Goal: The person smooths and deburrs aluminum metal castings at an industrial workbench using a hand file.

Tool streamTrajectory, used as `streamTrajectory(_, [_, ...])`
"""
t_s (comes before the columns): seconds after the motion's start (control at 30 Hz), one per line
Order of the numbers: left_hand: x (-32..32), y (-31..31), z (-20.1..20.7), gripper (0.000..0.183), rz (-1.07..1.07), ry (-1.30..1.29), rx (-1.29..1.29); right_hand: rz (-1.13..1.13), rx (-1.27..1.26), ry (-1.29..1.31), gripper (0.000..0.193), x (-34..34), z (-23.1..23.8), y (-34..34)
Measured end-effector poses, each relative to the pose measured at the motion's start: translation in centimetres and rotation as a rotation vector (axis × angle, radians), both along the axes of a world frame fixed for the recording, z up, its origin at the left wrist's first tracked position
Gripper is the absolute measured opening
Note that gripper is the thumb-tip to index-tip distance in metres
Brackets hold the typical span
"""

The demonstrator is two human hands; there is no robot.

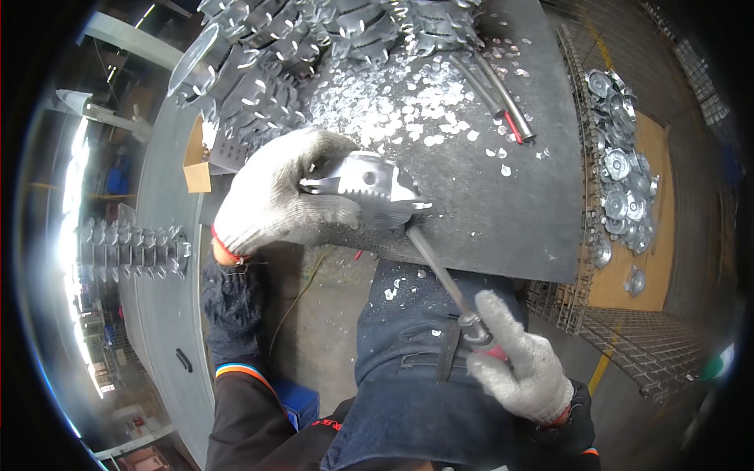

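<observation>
- Head view, left side: the left hand [283, 188], in a white knit glove, grasps a silvery, toothed, ring-like metal part [367, 177] above the near edge of the dark grey tabletop [518, 216].
- Head view, right side: the right hand [525, 369], likewise gloved, grips a long steel-shafted tool with a red handle [438, 267]. Its tip meets the part's lower edge; exact contact is hidden.
- Surroundings: small shiny metal flakes [385, 110] cover the tabletop beyond the part; stacked silvery metal rings [271, 63] stand behind them.
- Handling, as judged: the part is best braced firmly, with the left fingers kept off the tool's line. Pressure should be short and controlled, directed away from the lap, since a slip could strike the glove or mark the metal. Loose flakes would be best kept from under the part.
- Markings: no brand, label or writing is legible on the part or tool.
</observation>
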State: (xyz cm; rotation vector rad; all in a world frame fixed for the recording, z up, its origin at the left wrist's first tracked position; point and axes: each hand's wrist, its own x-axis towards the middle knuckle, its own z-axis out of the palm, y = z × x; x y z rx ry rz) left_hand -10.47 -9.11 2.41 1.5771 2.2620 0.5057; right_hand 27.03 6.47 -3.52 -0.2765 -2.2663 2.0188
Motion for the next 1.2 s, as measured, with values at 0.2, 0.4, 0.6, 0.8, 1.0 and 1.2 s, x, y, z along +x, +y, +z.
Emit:
streamTrajectory(0.2, [1.9,-0.3,0.1,0.084,-0.005,0.086,-0.056,-0.050,-0.048,-0.132,0.086,1.0,-1.8,-0.4])
streamTrajectory(0.4, [0.8,0.1,-1.9,0.071,-0.180,0.005,0.061,-0.055,0.125,0.016,0.089,-0.7,-3.0,0.1])
streamTrajectory(0.6, [0.9,2.2,-3.3,0.072,-0.473,-0.064,0.023,-0.092,0.375,0.135,0.074,-2.6,-3.6,0.7])
streamTrajectory(0.8, [1.0,2.0,-4.4,0.071,-0.503,-0.004,0.121,-0.015,0.769,0.012,0.056,-2.9,-3.2,1.5])
streamTrajectory(1.0, [1.2,2.2,-3.7,0.069,-0.511,0.012,0.065,0.079,0.831,-0.059,0.057,-3.8,-0.5,3.5])
streamTrajectory(1.2, [1.3,2.3,-3.3,0.069,-0.511,0.018,0.001,0.080,0.928,-0.052,0.059,-4.6,-0.6,4.5])
